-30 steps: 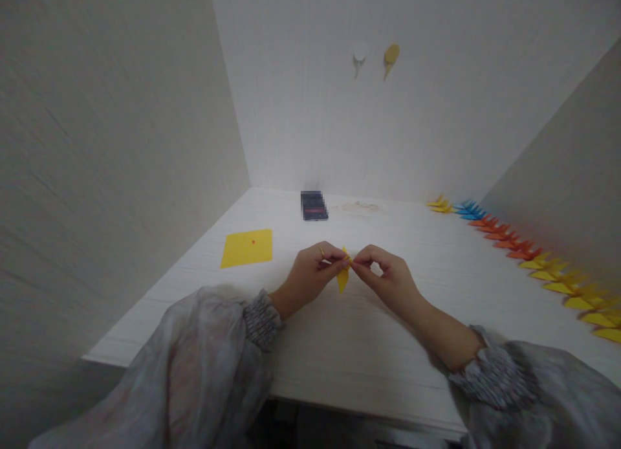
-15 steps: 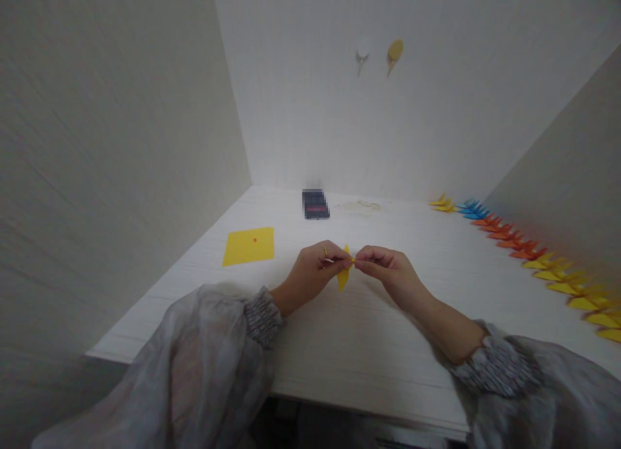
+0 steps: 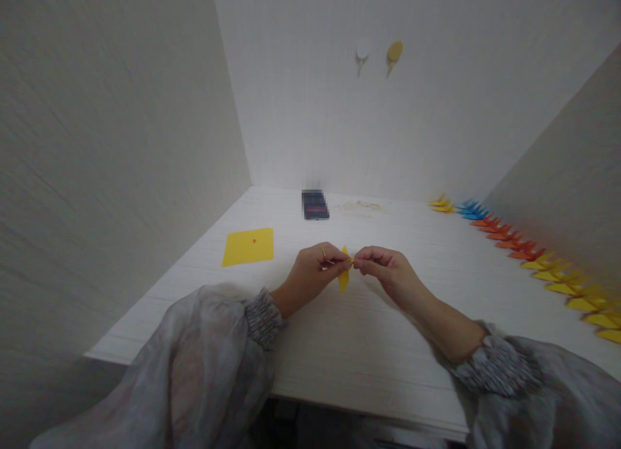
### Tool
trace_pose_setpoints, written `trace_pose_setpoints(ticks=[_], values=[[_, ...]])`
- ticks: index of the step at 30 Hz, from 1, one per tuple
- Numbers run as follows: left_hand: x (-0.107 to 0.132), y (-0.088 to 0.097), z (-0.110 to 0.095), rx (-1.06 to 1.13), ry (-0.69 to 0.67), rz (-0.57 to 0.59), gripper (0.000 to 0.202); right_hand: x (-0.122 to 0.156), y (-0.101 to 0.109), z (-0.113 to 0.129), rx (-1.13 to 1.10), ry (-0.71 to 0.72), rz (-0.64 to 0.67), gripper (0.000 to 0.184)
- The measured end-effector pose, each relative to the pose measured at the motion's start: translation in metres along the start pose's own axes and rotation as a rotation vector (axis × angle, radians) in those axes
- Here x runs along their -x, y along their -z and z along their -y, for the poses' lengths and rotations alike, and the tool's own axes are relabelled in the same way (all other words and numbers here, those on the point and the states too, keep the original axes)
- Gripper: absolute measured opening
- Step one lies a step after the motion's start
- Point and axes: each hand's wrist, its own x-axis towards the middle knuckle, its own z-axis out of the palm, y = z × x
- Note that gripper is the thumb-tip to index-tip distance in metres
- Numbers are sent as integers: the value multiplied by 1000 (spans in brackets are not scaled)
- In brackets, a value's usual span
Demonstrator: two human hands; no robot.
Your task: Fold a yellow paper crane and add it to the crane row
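A small folded yellow paper piece [image 3: 344, 278] is held just above the white table [image 3: 369, 345], near its middle. My left hand [image 3: 313, 272] pinches its left side, a ring showing on one finger. My right hand [image 3: 385, 271] pinches its right tip with thumb and forefinger, the other fingers curled. Both hands are closed on the paper and nearly touch each other.
A flat yellow paper square [image 3: 248, 246] lies to the left. A dark phone [image 3: 315, 204] rests near the back wall. Several folded paper pieces, yellow, blue and orange [image 3: 526, 248], line the right edge. Two hooks [image 3: 394, 51] hang on the back wall.
My right hand's fingers have curled in tighter on the paper's tip. Both hands stay in about the same place.
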Motion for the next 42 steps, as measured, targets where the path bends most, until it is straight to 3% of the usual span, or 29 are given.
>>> trace_pose_setpoints(ticks=[9, 18, 27, 33, 42], values=[[0, 2, -2, -14, 4, 17, 15, 0, -1, 0, 25, 41, -15, 9], [-1, 2, -3, 4, 14, 36, 15, 3, -3, 5, 248, 140, -34, 12], [-1, -1, -5, 169, 92, 28, 15, 2, -1, 2, 306, 223, -31, 14], [1, -4, 1, 233, 151, 60, 18, 4, -1, 6, 381, 354, -8, 12], [0, -6, 0, 378, 280, 33, 22, 7, -7, 8, 560, 430, -126, 13]])
